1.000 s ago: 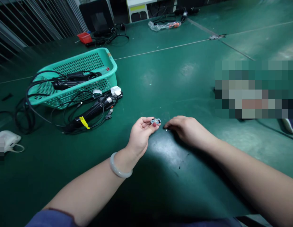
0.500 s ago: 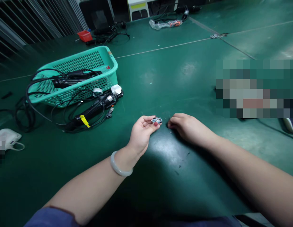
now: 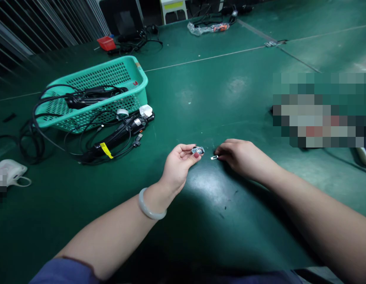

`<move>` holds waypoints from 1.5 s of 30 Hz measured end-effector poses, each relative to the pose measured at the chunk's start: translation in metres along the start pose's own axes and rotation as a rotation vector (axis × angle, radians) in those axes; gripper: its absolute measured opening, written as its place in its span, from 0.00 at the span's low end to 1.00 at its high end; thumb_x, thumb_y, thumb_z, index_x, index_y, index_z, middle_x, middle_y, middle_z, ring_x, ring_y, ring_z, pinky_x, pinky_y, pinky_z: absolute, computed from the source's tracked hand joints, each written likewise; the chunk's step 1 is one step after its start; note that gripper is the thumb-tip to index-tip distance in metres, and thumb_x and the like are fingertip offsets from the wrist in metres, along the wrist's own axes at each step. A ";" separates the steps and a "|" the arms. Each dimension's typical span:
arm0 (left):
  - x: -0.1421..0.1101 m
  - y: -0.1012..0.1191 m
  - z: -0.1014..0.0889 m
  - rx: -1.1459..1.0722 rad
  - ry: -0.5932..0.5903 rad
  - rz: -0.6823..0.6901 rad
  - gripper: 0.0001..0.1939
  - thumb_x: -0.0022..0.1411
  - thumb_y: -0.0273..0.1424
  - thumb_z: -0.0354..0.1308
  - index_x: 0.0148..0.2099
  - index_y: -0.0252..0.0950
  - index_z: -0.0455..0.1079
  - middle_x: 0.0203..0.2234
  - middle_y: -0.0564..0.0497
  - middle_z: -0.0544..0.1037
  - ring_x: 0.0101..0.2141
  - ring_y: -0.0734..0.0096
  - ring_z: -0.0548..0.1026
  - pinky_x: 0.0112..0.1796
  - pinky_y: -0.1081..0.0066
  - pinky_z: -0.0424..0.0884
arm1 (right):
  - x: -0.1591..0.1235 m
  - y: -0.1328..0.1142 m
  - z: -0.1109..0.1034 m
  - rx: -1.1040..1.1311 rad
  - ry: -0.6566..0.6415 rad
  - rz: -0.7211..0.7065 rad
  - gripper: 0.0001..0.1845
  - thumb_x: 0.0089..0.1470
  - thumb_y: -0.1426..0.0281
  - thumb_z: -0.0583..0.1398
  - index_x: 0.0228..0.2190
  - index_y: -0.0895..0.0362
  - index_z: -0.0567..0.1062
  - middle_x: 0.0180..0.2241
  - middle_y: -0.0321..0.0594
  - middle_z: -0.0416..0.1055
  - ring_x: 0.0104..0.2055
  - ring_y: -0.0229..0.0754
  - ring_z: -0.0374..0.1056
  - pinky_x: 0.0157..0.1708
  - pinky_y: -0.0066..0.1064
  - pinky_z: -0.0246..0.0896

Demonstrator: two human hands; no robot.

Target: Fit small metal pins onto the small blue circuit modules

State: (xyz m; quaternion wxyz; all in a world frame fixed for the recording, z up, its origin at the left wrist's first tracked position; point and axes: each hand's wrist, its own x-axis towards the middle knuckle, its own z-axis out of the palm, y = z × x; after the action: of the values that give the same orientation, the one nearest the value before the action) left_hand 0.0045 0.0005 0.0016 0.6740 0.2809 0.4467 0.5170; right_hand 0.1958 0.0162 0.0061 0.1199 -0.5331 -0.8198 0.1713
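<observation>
My left hand [image 3: 178, 163] pinches a small circuit board [image 3: 198, 150] with pale and dark parts between thumb and fingers, raised over the green table. Just to its right, my right hand [image 3: 238, 154] is closed, thumb against the fingers. A tiny white rectangular frame with an open middle [image 3: 212, 158] sticks out from those fingertips toward the board. A narrow gap separates the frame from the board. The inner fingers of my right hand are partly hidden.
A turquoise basket [image 3: 143, 88] with black cabled devices stands at left. In front lies a black handheld device with a yellow tag [image 3: 106, 150] and loose cables. A white object with a loop [image 3: 14, 169] is at far left. A plastic bag [image 3: 203, 28] lies at the back.
My right hand has shifted slightly right and up, and the white frame at its fingertips now shows clearly. My left hand still holds the board, nearly unmoved.
</observation>
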 end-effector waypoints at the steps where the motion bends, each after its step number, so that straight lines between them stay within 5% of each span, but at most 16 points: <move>1: 0.000 0.000 0.000 0.006 -0.002 -0.001 0.12 0.46 0.20 0.65 0.35 0.31 0.68 0.29 0.52 0.78 0.32 0.78 0.76 0.43 0.70 0.69 | 0.001 0.001 0.000 -0.001 0.001 0.004 0.08 0.54 0.74 0.57 0.31 0.56 0.77 0.33 0.39 0.74 0.35 0.41 0.70 0.37 0.30 0.63; 12: 0.002 -0.005 -0.003 0.083 -0.053 0.019 0.14 0.44 0.21 0.67 0.34 0.33 0.69 0.32 0.51 0.78 0.36 0.75 0.76 0.48 0.66 0.68 | 0.004 -0.001 0.005 -0.163 0.049 -0.086 0.09 0.54 0.77 0.55 0.28 0.59 0.76 0.30 0.42 0.72 0.34 0.43 0.69 0.36 0.30 0.62; 20: 0.000 -0.005 -0.002 0.129 -0.089 0.006 0.16 0.42 0.23 0.69 0.34 0.33 0.68 0.32 0.50 0.79 0.36 0.74 0.76 0.48 0.64 0.68 | -0.001 -0.020 -0.003 -0.052 0.398 -0.142 0.09 0.54 0.77 0.55 0.28 0.57 0.74 0.30 0.41 0.74 0.33 0.40 0.69 0.34 0.29 0.64; 34: 0.000 -0.007 -0.002 0.099 -0.120 -0.001 0.15 0.43 0.22 0.68 0.34 0.33 0.68 0.32 0.49 0.79 0.36 0.73 0.77 0.48 0.64 0.68 | -0.003 -0.035 -0.001 -0.105 0.331 -0.247 0.11 0.55 0.77 0.53 0.31 0.57 0.76 0.31 0.43 0.74 0.35 0.43 0.68 0.37 0.32 0.64; 45: -0.005 0.008 0.001 -0.144 -0.027 -0.035 0.06 0.57 0.22 0.56 0.38 0.33 0.70 0.31 0.51 0.76 0.39 0.71 0.78 0.49 0.67 0.70 | -0.002 -0.024 0.002 0.134 0.385 -0.111 0.11 0.58 0.70 0.54 0.31 0.55 0.76 0.33 0.42 0.75 0.36 0.42 0.71 0.38 0.33 0.66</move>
State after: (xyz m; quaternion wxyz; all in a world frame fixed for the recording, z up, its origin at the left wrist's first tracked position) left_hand 0.0013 -0.0017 0.0098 0.7074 0.2308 0.4039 0.5321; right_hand 0.1760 0.0057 0.0144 0.3189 -0.5007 -0.7967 0.1137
